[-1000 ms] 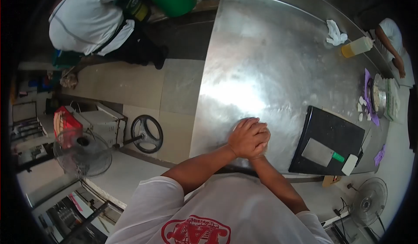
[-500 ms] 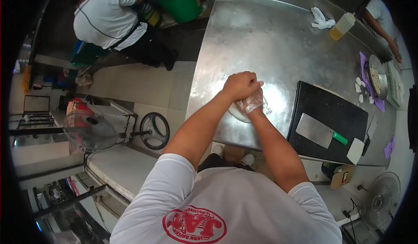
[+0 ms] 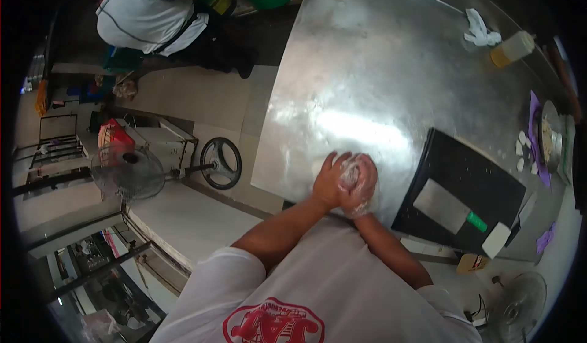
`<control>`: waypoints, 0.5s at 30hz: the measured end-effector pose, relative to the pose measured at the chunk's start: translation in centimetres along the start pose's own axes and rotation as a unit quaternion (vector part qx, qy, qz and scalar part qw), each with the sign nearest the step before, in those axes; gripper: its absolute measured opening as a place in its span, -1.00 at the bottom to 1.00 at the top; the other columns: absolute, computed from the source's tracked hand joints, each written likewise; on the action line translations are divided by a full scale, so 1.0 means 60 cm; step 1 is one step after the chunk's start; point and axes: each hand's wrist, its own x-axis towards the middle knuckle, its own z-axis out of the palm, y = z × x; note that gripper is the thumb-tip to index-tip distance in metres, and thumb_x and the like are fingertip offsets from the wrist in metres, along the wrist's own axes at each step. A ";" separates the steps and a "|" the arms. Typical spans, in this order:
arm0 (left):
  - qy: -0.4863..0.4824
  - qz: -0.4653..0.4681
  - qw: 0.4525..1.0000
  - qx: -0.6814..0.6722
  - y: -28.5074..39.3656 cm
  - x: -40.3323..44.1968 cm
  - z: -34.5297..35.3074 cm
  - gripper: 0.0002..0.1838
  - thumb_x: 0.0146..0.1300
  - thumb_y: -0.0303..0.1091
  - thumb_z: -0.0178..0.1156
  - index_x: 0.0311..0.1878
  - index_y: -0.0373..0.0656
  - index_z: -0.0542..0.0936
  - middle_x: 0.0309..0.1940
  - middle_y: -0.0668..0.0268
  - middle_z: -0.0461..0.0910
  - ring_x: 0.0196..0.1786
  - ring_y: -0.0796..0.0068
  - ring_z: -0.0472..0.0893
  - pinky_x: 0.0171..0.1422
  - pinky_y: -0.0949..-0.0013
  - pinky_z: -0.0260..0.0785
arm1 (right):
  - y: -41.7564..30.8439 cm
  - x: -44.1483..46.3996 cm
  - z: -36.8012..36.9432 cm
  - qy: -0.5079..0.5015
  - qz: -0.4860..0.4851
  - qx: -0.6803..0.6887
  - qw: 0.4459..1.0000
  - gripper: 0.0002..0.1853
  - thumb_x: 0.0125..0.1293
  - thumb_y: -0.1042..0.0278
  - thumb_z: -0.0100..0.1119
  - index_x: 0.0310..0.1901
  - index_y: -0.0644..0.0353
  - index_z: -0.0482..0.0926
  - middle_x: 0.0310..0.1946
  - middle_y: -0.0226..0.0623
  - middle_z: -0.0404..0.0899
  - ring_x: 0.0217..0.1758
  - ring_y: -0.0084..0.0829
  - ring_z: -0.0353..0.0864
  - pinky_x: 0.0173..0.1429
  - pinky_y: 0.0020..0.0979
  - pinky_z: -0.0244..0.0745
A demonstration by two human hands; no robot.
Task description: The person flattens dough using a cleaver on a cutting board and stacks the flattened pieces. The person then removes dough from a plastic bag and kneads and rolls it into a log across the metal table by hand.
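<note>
My left hand [image 3: 328,183] is bare and lies against my right hand near the front edge of the steel table [image 3: 367,55]. Its fingertips show a little apart. A clear plastic glove covers my right hand [image 3: 362,181], whose fingers curl over a pale, shiny spot between the two palms. What lies in or under the hands is hidden. Right of them is a black board [image 3: 489,190] with a cleaver [image 3: 441,205], its green handle pointing right, and a white scraper [image 3: 496,240] at the board's corner.
A bottle of yellow liquid [image 3: 512,49] and a white cloth [image 3: 480,30] are at the back right. A metal bowl [image 3: 552,138] sits by purple cloth [image 3: 535,132]. A co-worker [image 3: 147,16] bends at upper left. Fans [image 3: 128,172] stand both sides.
My hands have come nearer my body from the farther reach of half a second ago. The white round thing seen beneath them then is now hidden. The view has shifted.
</note>
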 end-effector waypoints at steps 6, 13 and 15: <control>-0.057 0.000 0.998 0.000 -0.052 0.087 -0.012 -0.47 0.28 0.02 0.12 0.26 0.02 0.58 0.32 0.30 0.53 0.46 0.24 0.36 0.59 0.06 0.08 | 0.020 0.088 0.019 -0.005 0.036 -0.033 0.999 -0.30 0.30 -0.16 0.26 0.23 0.29 0.45 0.23 0.11 0.46 0.26 0.16 0.49 0.29 0.11 0.38; -0.047 -0.107 0.984 -0.132 -0.083 0.217 -0.055 -0.42 0.08 -0.08 0.29 0.20 -0.07 0.60 0.25 0.20 0.51 0.31 0.17 0.44 0.55 0.21 0.13 | 0.085 0.217 0.056 0.050 -0.028 -0.189 0.980 -0.37 0.17 -0.08 0.37 0.13 0.24 0.58 0.15 -0.05 0.58 0.16 0.02 0.59 0.23 0.01 0.47; -0.045 -0.147 0.980 -0.128 -0.078 0.249 -0.080 -0.41 0.06 -0.06 0.32 0.18 -0.10 0.61 0.27 0.19 0.49 0.29 0.13 0.44 0.55 0.21 0.15 | 0.062 0.279 0.040 -0.011 0.034 -0.165 0.986 -0.43 0.11 -0.03 0.42 0.04 0.23 0.62 0.07 -0.02 0.62 0.08 0.04 0.64 0.16 -0.06 0.56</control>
